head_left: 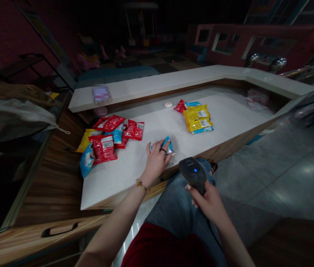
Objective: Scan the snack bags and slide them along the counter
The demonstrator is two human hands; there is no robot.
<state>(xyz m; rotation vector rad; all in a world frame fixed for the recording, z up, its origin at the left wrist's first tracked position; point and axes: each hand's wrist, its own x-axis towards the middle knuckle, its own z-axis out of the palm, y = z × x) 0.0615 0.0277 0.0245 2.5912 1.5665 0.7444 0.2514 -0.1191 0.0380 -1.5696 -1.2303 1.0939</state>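
Counter (134, 163) white, wood-grain brown edge. Packet (167, 145) under left hand (157, 160) blue with white. Scanner (192, 171) in right hand (208, 202) black, small blue light on top. Left pile (108, 142) mostly red packets, some blue, one yellow. Far pile (197, 116) yellow over blue, one red. Bracelet (141, 185) gold. Jeans (179, 207) blue.

The left pile (109, 139) shows about four red packets (103, 147), two blue packets (86, 160) and one yellow packet (86, 139) (overlap makes the red count uncertain). The right pile (196, 115) shows two yellow ones (198, 113), one red (180, 106) and blue edges of at least one more (204, 130). One blue packet (167, 145) lies alone at the near edge. There is one scanner (193, 173), one white puck (168, 104) and one counter (151, 129).
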